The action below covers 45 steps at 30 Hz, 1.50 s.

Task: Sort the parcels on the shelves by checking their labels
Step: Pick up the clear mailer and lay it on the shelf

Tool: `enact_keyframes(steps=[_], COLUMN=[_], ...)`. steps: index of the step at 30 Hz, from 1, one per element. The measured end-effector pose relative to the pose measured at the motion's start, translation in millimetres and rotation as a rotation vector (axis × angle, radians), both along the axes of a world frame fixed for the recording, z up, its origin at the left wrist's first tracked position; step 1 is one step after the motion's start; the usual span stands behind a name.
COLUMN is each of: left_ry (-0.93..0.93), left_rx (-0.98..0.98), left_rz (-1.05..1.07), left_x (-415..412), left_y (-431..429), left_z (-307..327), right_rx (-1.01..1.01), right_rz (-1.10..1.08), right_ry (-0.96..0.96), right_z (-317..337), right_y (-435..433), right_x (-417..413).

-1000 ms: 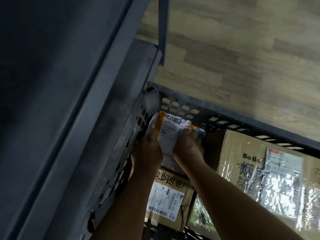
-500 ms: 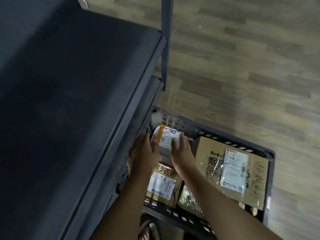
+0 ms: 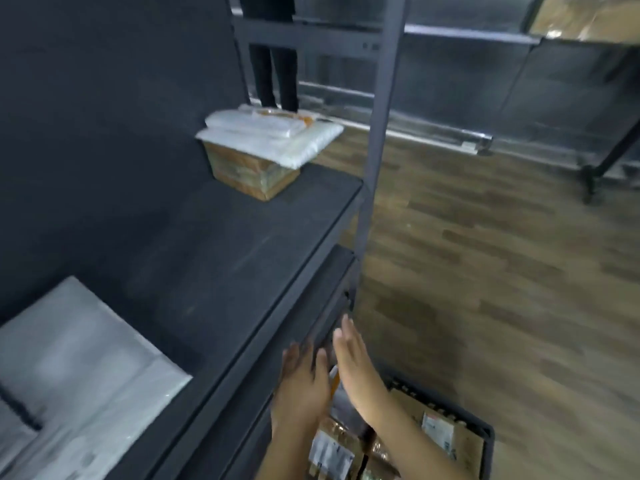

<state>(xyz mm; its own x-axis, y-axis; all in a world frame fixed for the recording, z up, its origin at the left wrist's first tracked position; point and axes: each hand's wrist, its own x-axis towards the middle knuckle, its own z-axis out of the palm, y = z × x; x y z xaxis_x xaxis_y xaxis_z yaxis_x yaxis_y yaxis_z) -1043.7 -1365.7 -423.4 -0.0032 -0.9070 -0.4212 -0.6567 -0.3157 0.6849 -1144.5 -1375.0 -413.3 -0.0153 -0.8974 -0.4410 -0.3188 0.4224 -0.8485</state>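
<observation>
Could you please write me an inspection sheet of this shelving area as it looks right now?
Surface: dark shelf, mostly bare in the middle.
Job's things: cardboard box at the far end of the shelf with white bags stacked on it; grey bag lying at the near end; labelled boxes in the black crate on the floor.
Clutter: nothing seen.
Grippers: left hand and right hand raised over the crate, fingers extended; a sliver of a small packet shows between them, grip unclear.
Cables: nothing seen.
Surroundings: wood-look floor, another person's legs beyond the shelf, more racks behind.
</observation>
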Motion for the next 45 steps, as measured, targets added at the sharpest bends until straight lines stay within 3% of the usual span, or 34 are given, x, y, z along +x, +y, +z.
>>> enact_keyframes(steps=[4,11,16,26,33,39,45], left_ry=[0.067,-0.050,-0.125,-0.241,-0.416,-0.460,-0.464], left_rx=[-0.074,-0.281,-0.366,-0.351,-0.375,-0.384,-0.375], left_rz=[0.068,0.238,0.248,0.048,-0.151,-0.197,-0.281], left_x=[19,60,82,76,96,122,123], left_y=[21,22,17,-60,-177,-265,-310], left_z=[84,224,272,267,249,218,201], right_rx=[-0.066,-0.265,-0.275,-0.326,-0.438,-0.492,-0.392], right_rz=[0.140,0.161,0.141,0.069,0.154,0.160,0.255], right_ry=[0.114,0.103,0.060,0.141,0.632,0.799,0.948], right_z=[82,204,248,239,216,203,200], right_y=[4,6,0,-54,-164,-262,-319], right_x=[11,31,34,25,35,55,69])
